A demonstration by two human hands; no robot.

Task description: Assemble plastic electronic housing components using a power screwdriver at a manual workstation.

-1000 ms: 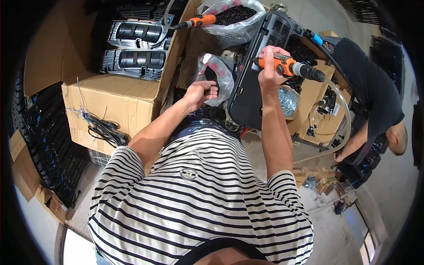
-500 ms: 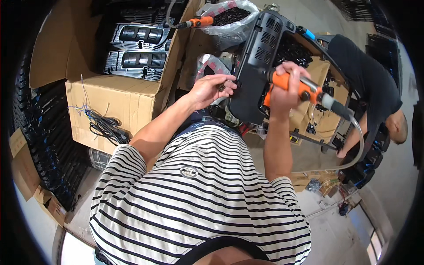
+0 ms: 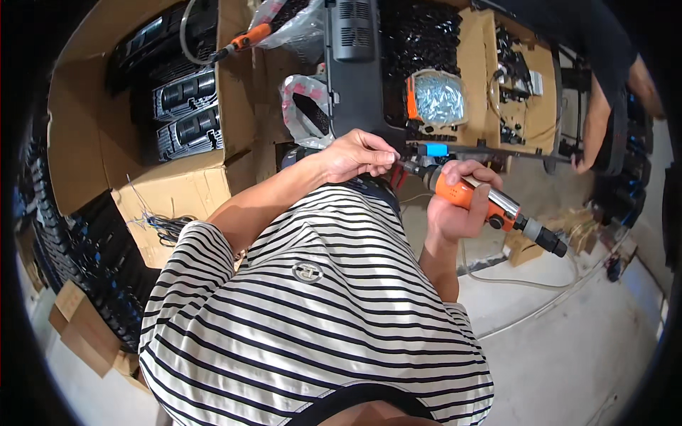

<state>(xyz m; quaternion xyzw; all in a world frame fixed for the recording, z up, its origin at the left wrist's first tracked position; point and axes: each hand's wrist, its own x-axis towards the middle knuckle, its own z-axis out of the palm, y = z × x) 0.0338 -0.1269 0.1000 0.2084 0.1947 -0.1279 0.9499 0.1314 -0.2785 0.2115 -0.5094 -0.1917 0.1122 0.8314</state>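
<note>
My right hand (image 3: 462,213) is wrapped round an orange air screwdriver (image 3: 453,192), its nose pointing left. Close against the driver's bit, the thumb and fingers of my left hand (image 3: 355,156) are pinched together. What they hold is too small to make out. Just beyond my left hand is a black plastic panel (image 3: 352,99) with a vented, raised section at its far end. A blue piece (image 3: 433,150) sits on the dark edge beyond the driver.
At the left, a cardboard box (image 3: 192,192) holds silver-and-black parts. Another orange air tool (image 3: 249,37) hangs over it. Plastic bags of small black parts, a bag of silver pieces (image 3: 439,98) and cardboard trays lie beyond. A co-worker's arm (image 3: 597,121) reaches in at the right.
My view has shifted. The driver has swung away from over the panel and now meets my left fingertips. My left hand, earlier partly spread with small dark pieces in it, has closed to a pinch.
</note>
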